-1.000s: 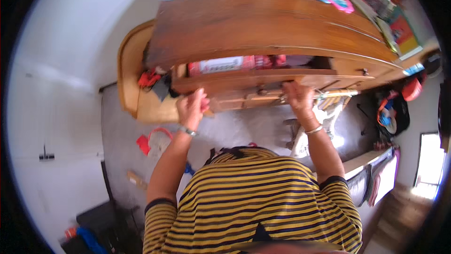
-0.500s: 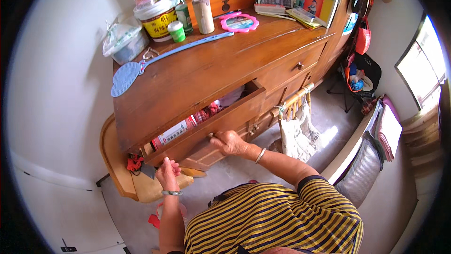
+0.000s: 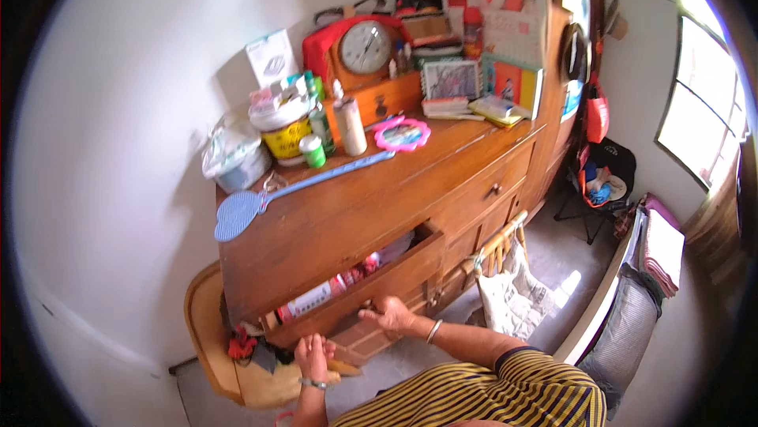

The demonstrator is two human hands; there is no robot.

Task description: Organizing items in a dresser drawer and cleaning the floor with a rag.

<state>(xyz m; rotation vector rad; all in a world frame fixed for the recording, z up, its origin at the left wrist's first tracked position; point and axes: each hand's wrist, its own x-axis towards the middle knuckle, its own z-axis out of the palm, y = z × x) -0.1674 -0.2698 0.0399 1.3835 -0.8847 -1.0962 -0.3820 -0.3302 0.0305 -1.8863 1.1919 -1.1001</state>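
A wooden drawer (image 3: 410, 273) is pulled partway out of a brown dresser (image 3: 347, 221). Inside lie a white and red box (image 3: 308, 300), red patterned cloth (image 3: 359, 270) and a pale cloth or bag (image 3: 395, 248). At the drawer front is my right hand (image 3: 387, 316), its thumb spread from the fingers beside a dark round knob (image 3: 366, 306). It appears loosened from the knob. My left hand (image 3: 313, 354) is near the drawer's lower left corner, fingers together and loosely curled, with nothing visible in them. Whether it touches the wood I cannot tell.
A blue fly swatter (image 3: 241, 214), a tub (image 3: 286, 139), bottles and a pink mirror (image 3: 403, 135) stand or lie on the dresser top. A tan curved chair (image 3: 207, 340) flanks its left end. A bamboo chair (image 3: 509, 293) with pale cloth stands at right.
My view has tilted up, showing more wall and the clock. My right hand's thumb has spread away from the fingers at the knob. The drawer still stands partly pulled out.
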